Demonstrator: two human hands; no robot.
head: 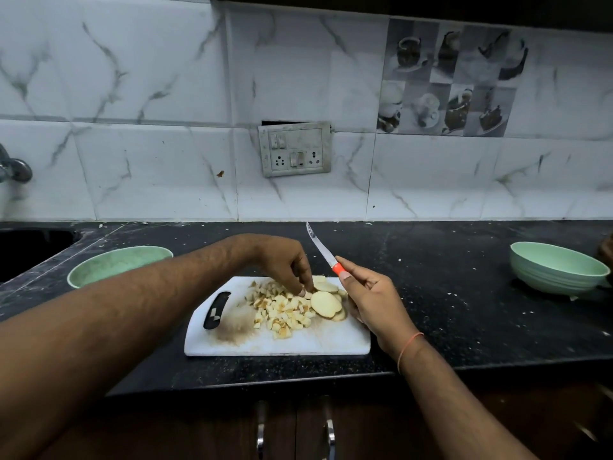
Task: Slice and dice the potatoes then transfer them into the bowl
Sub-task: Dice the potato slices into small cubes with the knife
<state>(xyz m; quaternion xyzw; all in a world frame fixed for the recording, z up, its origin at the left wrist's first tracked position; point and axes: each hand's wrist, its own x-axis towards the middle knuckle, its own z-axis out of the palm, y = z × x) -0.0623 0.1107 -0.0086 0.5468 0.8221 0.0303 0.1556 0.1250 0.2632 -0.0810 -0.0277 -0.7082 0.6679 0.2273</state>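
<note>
A white cutting board (292, 343) lies on the black counter. A pile of diced potato (282, 312) sits in its middle, and round potato slices (326, 303) are stacked at its right. My left hand (285, 263) reaches over the dice, its curled fingertips pinching a slice at the stack's edge. My right hand (371, 293) grips an orange-handled knife (323, 250), blade raised and pointing up-left, clear of the board. One green bowl (116, 262) stands left of the board, partly hidden by my left forearm. Another green bowl (557, 268) stands far right.
The board's handle slot (216, 310) holds a few potato bits. A sink (33, 247) opens at the far left, with a tap (15, 169) above it. A socket panel (295, 149) is on the tiled wall. Cupboard handles (330, 433) show below the counter edge.
</note>
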